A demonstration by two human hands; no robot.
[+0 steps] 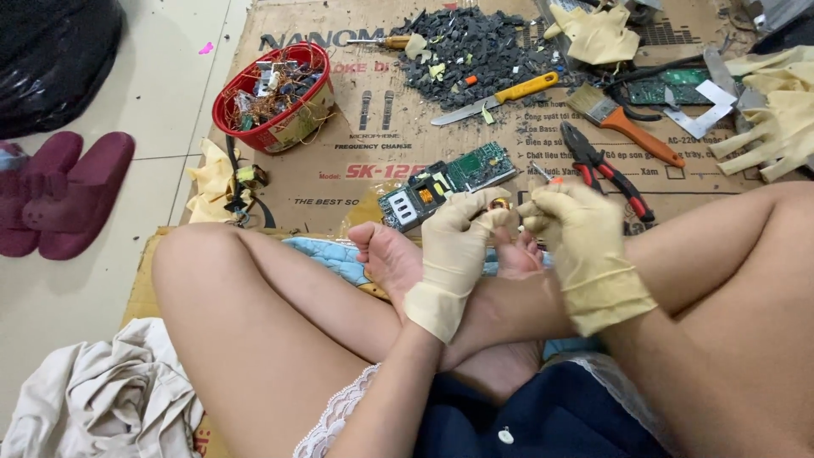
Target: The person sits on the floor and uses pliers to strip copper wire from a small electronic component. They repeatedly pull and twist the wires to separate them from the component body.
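Two gloved hands meet: left hand [458,233] pinches a small copper coil [499,204], right hand [577,222] grips a screwdriver [543,175].

The small coppery part [498,203] pinched by the gloved left hand [455,246] is mostly covered by fingertips, its kind unclear. The right hand [579,242] is motion-blurred, hiding its grip. The black bag [51,59] and heaped gloves [776,119] run off the frame's edges.

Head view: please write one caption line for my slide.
Gloved left hand and right hand pinch a small copper-wound part above a green circuit board on cardboard.
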